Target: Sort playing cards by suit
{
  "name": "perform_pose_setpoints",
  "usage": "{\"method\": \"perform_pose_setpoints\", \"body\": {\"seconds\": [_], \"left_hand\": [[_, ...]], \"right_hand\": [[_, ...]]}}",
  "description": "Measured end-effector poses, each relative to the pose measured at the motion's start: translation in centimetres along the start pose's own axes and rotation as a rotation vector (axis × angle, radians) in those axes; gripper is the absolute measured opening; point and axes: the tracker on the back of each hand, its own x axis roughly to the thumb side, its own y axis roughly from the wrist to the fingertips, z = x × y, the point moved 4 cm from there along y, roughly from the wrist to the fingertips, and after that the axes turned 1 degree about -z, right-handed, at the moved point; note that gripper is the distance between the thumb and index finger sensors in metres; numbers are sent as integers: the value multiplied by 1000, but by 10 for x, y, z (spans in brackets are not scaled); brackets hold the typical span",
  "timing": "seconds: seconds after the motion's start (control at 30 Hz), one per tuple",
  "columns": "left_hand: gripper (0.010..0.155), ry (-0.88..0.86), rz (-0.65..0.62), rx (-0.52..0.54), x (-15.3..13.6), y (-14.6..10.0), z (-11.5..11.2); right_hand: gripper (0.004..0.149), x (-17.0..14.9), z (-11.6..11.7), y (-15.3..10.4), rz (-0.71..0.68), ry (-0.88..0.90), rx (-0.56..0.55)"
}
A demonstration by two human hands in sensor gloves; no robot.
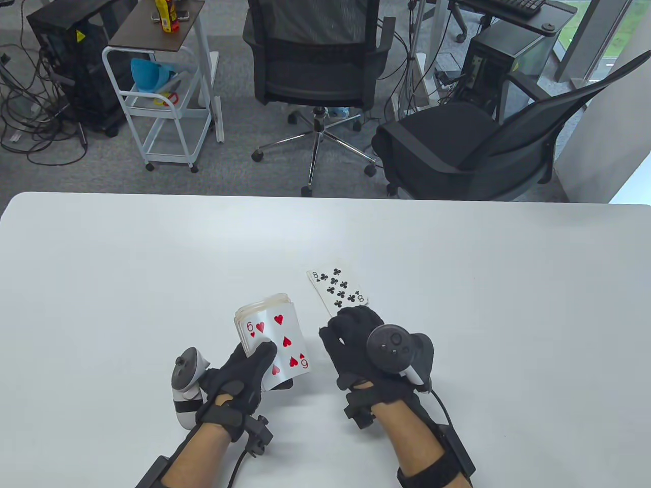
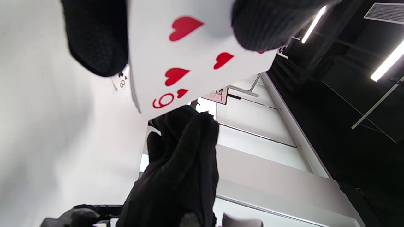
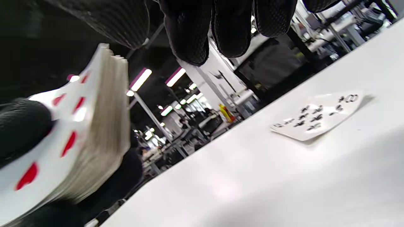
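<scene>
My left hand (image 1: 239, 376) holds the deck (image 1: 272, 338) face up above the white table (image 1: 127, 264), thumb laid across the top card, the six of hearts (image 1: 279, 340), and fingers curled beneath it. In the left wrist view the six fills the upper part of the picture and hides most of what lies past it; only a corner of the eight of clubs (image 1: 336, 288) peeps out beside the thumb. That eight lies flat and face up on the table, just beyond my right hand (image 1: 358, 338), whose fingertips reach its near edge in the table view. In the right wrist view the fingers (image 3: 232, 28) hang loosely curled, holding nothing, and the card lies apart from them on the tabletop. Whether they touch it I cannot tell. Beyond the far table edge I see two black office chairs (image 1: 318, 56), a white rolling cart (image 1: 163, 96) carrying a yellow bottle (image 1: 167, 15) and a blue funnel (image 1: 150, 75), and computer towers (image 1: 76, 61) with tangled cables.
</scene>
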Motion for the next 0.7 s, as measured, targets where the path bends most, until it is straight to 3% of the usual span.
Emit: {"method": "perform_pose_setpoints", "body": {"seconds": [0.13,0.27,0.4,0.7], "left_hand": [[64,68,27,-33,-5,1,-6],[65,69,45,-27,-10,1,-7],[64,47,36,-39,-10,1,-9],[65,-4,54,-44,-13,-1,-11]], "right_hand": [[51,6,9,-14,-79,3,-28],[56,6,24,-19,-78,-49,62],[61,13,30,-22,-81,-60,60],[67,22,38,-27,-50,-52,-11]]}}
